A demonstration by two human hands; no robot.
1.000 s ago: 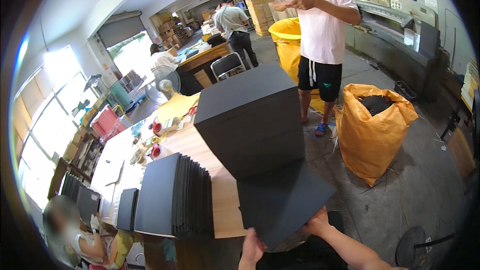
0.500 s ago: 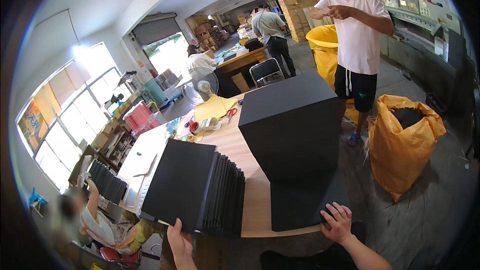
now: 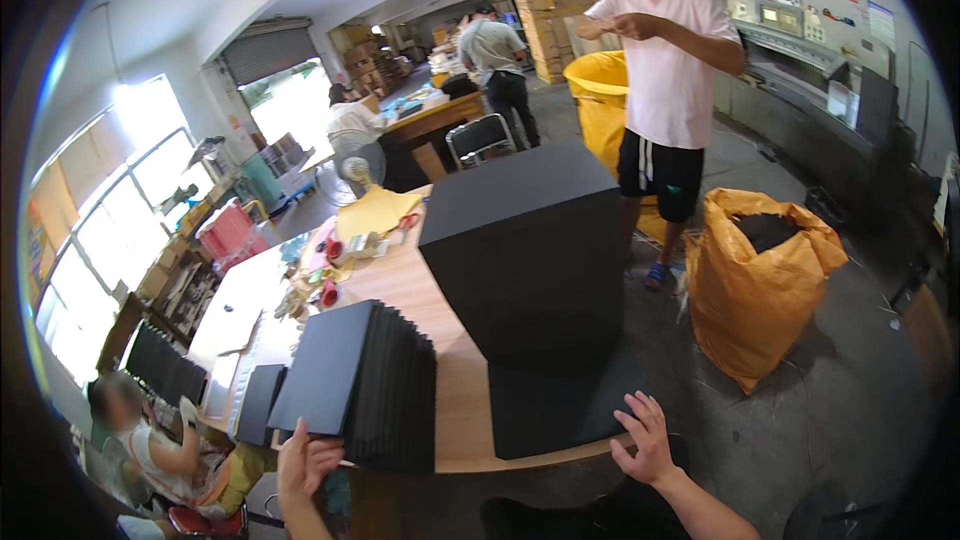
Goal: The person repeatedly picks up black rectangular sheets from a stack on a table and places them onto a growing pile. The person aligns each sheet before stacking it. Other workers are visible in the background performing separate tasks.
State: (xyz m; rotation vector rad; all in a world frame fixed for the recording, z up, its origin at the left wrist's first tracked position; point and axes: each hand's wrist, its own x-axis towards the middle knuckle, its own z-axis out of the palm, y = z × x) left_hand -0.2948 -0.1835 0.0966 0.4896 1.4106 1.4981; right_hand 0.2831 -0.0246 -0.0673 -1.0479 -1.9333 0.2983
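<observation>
L hand (image 3: 305, 462) fingertips hidden behind fanned black sheets (image 3: 355, 385)

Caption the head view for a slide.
Left hand grips a fanned stack of black sheets; right hand rests on a flat black sheet beside a tall black stack.

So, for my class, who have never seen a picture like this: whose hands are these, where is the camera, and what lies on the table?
The camera sits on a person's head and looks down, so the round picture bends straight edges. The two bare hands at the bottom are that person's own. The left hand grips the near end of a fanned pile of thin black sheets. The right hand rests at a flat black sheet under a tall black block-shaped stack. All lie on a light wooden table.
</observation>
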